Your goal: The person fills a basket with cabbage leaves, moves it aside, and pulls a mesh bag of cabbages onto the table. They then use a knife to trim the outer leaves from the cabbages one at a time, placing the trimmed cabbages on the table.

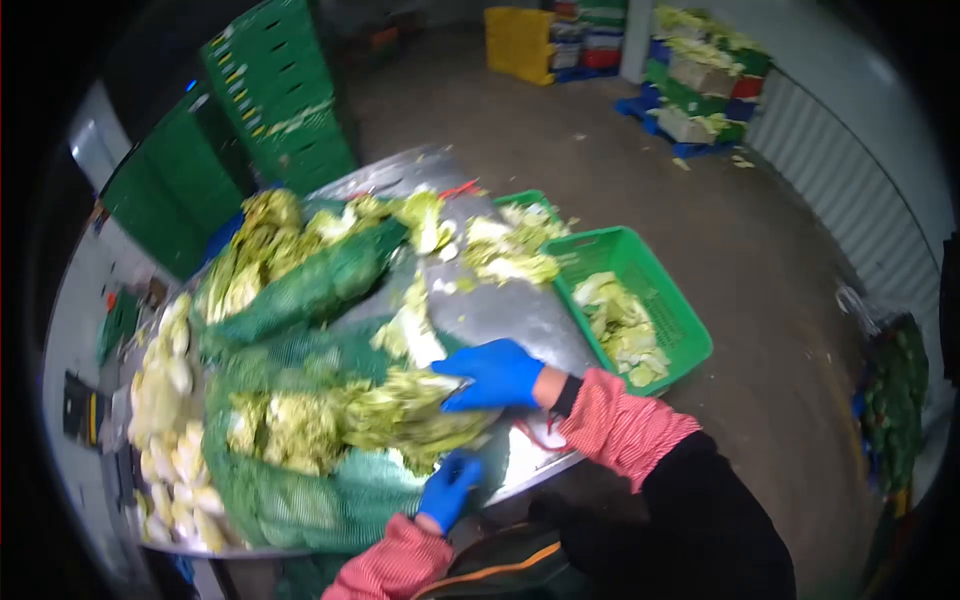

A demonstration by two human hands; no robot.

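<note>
Leafy cabbage [415, 415]: lies on its side over the spread green mesh [375, 500], near edge of the metal table [525, 315]; outline partly blurred. Right hand [495, 375], blue-gloved, is at the cabbage's right-hand end, fingers pointing left; whether they are closed on it cannot be told. Left hand [450, 490], also blue-gloved, is low at the near side of the same cabbage, over the mesh; its fingers are bent, grip width and any hold unclear. Adjacent, to the left: more leafy heads [300, 430] on the mesh. Just beyond the right hand: a loose leaf [412, 328] with a white base. Farther across: a filled mesh bag [310, 285]. Left end of table: pale, trimmed heads [185, 480] in a pile. Right side: green crate [690, 335] containing loose leaves [622, 325]. Background: stacked green crates [275, 85] and a loaded blue pallet [690, 148] on the floor.
</note>
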